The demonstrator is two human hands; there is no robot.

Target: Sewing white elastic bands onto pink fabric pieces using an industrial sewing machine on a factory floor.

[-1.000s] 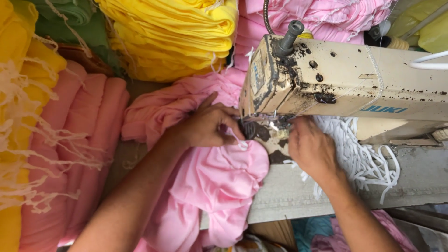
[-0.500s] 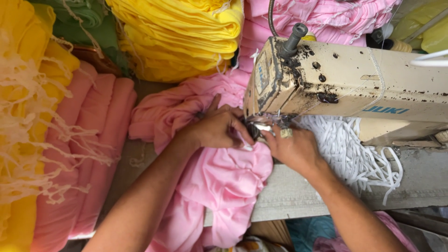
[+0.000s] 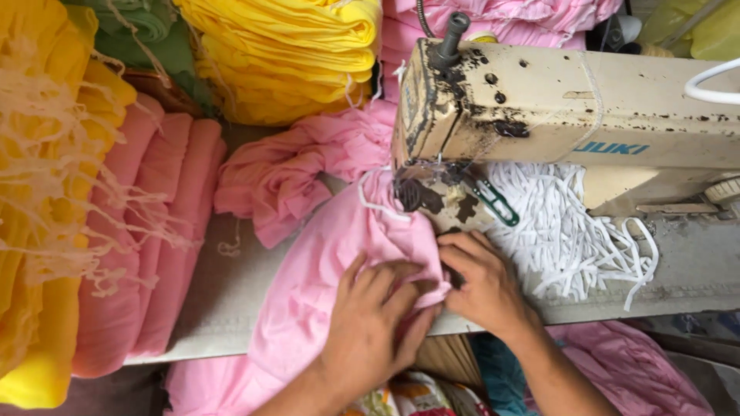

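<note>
The pink cloth [image 3: 339, 262] lies bunched on the counter [image 3: 223, 293], just near of the sewing machine [image 3: 555, 100] head. It looks light, soft and limp, so it is likely best gripped at a gathered edge. The left hand [image 3: 378, 323] presses flat on its folds; the right hand [image 3: 482, 281] pinches the edge, fingers together. White cord [image 3: 570, 239] is heaped to the right.

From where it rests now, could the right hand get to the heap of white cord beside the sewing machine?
Probably yes. The right hand lies on the pink cloth right beside the heap of white cord, with only bare table between; the cream sewing machine overhangs just the heap's far side.
</note>
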